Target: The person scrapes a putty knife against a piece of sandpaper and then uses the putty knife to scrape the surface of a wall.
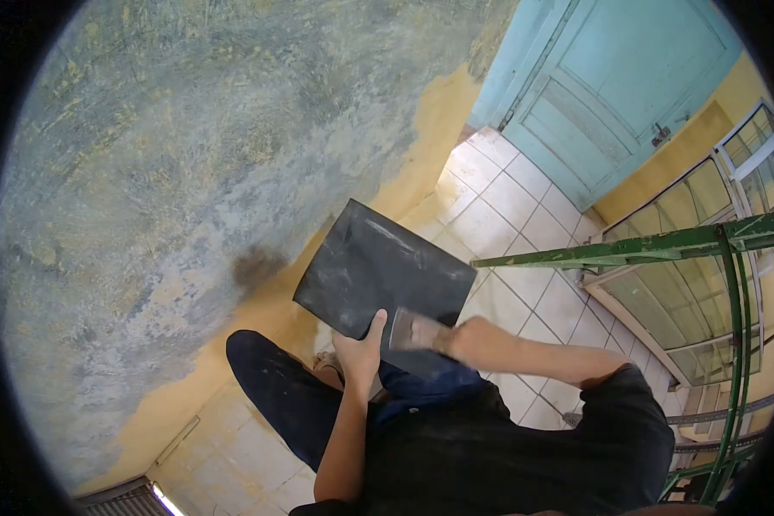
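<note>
My left hand grips the near edge of a dark grey flat sheet, its thumb lying on top and its fingers hidden underneath. Pale smears mark the sheet, which is tilted over my lap. In my right hand is a putty knife, the fist closed round its handle. Its wide, stained blade points left, over the sheet's near part and close to my left thumb. The blade is slightly blurred.
A wall with patchy grey coating over yellow paint rises on the left. White floor tiles run toward a light blue door. At the right stand a green metal frame and glazed window panels.
</note>
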The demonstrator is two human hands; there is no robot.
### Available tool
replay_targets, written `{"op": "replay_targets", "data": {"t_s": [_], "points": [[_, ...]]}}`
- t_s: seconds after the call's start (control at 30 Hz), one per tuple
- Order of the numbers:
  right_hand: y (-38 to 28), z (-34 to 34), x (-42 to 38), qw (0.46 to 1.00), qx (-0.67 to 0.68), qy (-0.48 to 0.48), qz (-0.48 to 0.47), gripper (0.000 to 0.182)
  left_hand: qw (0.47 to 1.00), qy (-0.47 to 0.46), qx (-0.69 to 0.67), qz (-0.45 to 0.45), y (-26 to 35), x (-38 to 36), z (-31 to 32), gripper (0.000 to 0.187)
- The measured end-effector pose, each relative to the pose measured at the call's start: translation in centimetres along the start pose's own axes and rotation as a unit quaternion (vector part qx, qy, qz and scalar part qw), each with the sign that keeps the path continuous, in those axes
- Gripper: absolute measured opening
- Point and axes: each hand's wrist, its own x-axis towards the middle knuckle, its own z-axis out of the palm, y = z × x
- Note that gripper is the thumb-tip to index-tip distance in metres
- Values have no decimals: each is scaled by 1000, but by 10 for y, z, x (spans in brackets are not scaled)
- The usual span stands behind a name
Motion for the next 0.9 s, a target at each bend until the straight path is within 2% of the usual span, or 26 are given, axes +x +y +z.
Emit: {"op": "replay_targets", "data": {"t_s": [0.07, 0.1, 0.27, 0.33, 0.37, 0.47, 0.5, 0.57, 0.6, 0.67, 0.7, 0.73, 0.8, 0.83, 0.87, 0.9], "points": [[-10, 7, -9, 998, 1, -25, -52, 25, 1000, -8, -15, 8, 6, 1, 0, 56], [6, 8, -4, 1000, 4, -9, -18, 29, 999, -14, -33, 14, 6, -1, 0, 55], [3, 10, -3, 998, -15, -54, 10, 37, 1000, 4, -18, 16, 8, -2, 1, 54], [-10, 17, -14, 995, -39, 24, -85, 47, 999, 1, -25, 19, 6, -2, 2, 54], [0, 0, -6, 996, -9, -89, -24, 41, 999, 2, -20, 31, 0, 1, 2, 53], [12, -11, 7, 997, 8, 81, -10, 40, 999, -6, -24, 21, 0, 0, 3, 51], [5, -7, 3, 996, 8, 83, -13, 40, 1000, -17, -26, 5, 3, 1, 1, 49], [-14, 7, -13, 995, -33, -19, -93, 44, 999, -1, -13, 31, 0, -1, 1, 51], [-4, 8, -8, 995, -33, -18, -93, 44, 998, 12, -2, 56, -2, -2, 2, 53], [27, 8, 6, 990, -60, -119, 51, 49, 1000, -5, -15, 26, 4, -2, 2, 54], [34, 0, 10, 988, -8, 155, 6, 42, 999, -17, -29, 5, 7, 0, 3, 55], [39, -17, 15, 988, -7, 153, 2, 42, 999, -13, -29, 4, 3, 1, 2, 55], [35, -58, 16, 968, 148, 185, 78, 34, 1000, -1, 5, 20, -9, 0, 2, 58], [27, -74, 13, 968, 151, 182, 81, 34, 1000, -2, 7, 16, -7, -1, 1, 58], [19, -90, 10, 932, 309, 118, 147, 34, 1000, -9, 3, 2, -2, 0, 0, 60], [14, -95, 8, 864, 456, 49, 208, 34, 1000, -15, -2, -13, 3, 1, 0, 61]]}}
